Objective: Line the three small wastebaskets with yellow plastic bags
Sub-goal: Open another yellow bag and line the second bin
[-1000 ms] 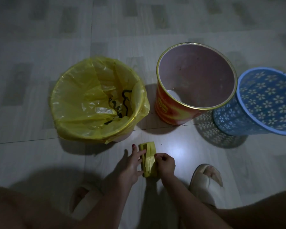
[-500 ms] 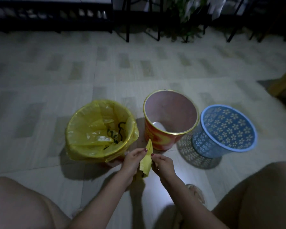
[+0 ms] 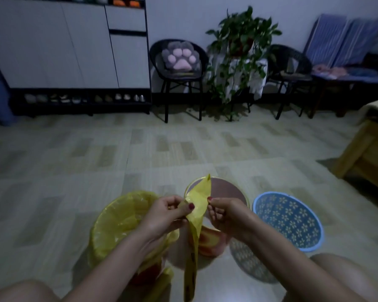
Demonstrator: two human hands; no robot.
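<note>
A folded yellow plastic bag [image 3: 198, 203] hangs as a long strip between my hands, its tip pointing up. My left hand [image 3: 164, 215] pinches its upper part from the left and my right hand [image 3: 226, 211] pinches it from the right. Behind my hands on the floor stand three small wastebaskets. The left wastebasket [image 3: 120, 219] is lined with a yellow bag. The middle red wastebasket [image 3: 225, 188] shows a bare pink inside. The blue flower-patterned wastebasket [image 3: 289, 221] on the right has no liner in view.
The tiled floor [image 3: 140, 153] stretches ahead. At the back stand a white cabinet [image 3: 74, 44], a black chair [image 3: 179, 68] with a paw cushion, a potted plant [image 3: 240, 53] and a second chair [image 3: 290, 70]. A wooden furniture edge [image 3: 367, 153] is at right. My knees frame the bottom.
My hands rose from the floor with the folded bag, which has unrolled into a long hanging strip. The camera tilted up, bringing the room's back wall into view.
</note>
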